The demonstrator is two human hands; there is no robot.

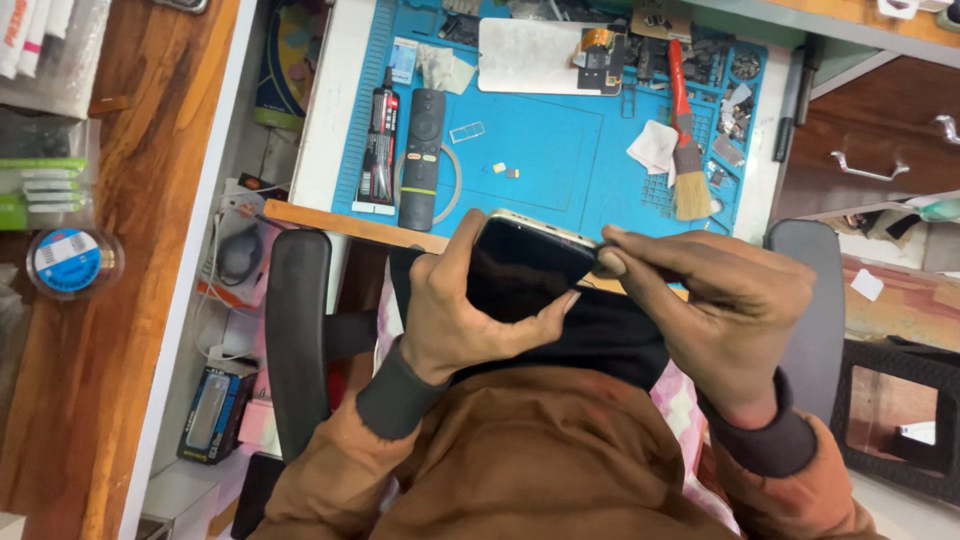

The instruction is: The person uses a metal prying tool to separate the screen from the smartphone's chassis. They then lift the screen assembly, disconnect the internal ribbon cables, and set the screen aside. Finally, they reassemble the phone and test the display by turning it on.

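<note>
My left hand (455,305) grips a dark smartphone (525,265) with a pale metal frame, thumb across its black screen, holding it over my lap below the desk edge. My right hand (720,300) is closed at the phone's right edge, thumb and forefinger pinched against the rim; any small tool between them is hidden. Both arms wear brown sleeves with dark cuffs.
A blue work mat (540,150) lies on the white desk with a black remote (422,155), a dark glue tube (380,140), a red-handled brush (685,150), a white phone back panel (535,55), tissue and small parts. Chair armrests (295,330) flank me. Wooden shelf left, drawers right.
</note>
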